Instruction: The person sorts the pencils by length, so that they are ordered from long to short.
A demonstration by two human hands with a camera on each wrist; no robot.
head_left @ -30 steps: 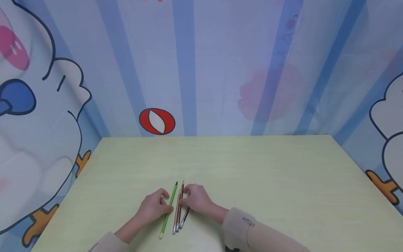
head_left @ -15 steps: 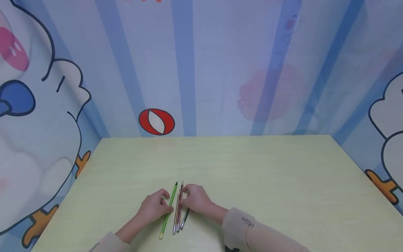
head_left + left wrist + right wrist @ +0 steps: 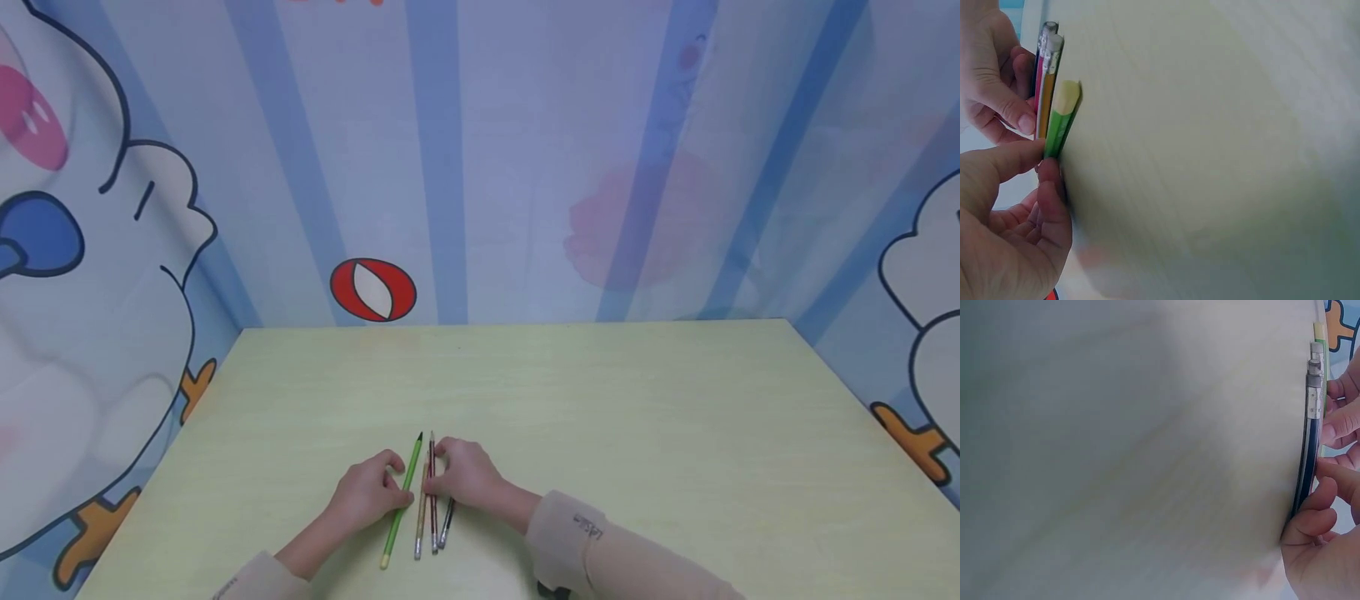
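Note:
My left hand (image 3: pixel 369 492) holds a green pencil (image 3: pixel 392 537) between thumb and fingers; its pale yellow end points toward me and its dark tip away. My right hand (image 3: pixel 467 475) grips at a small group of pencils just to the right. In that group are a yellow pencil (image 3: pixel 421 525), a red pencil (image 3: pixel 433 525) and a dark pencil (image 3: pixel 447 525), with metal-banded eraser ends toward me. The right fingers hide the dark pencil's far part. In the left wrist view, the green pencil's end (image 3: pixel 1067 97) lies beside the eraser ends.
The pencils lie on a pale yellow-green table (image 3: pixel 600 417). Behind it hangs a blue striped backdrop (image 3: pixel 517 167) with cartoon figures. A small black object (image 3: pixel 553 592) shows under the right sleeve (image 3: pixel 570 542).
The eraser ends of the red and dark pencils have swung right and spread apart from the yellow one. My right hand has shifted slightly left; the left hand and green pencil stay put.

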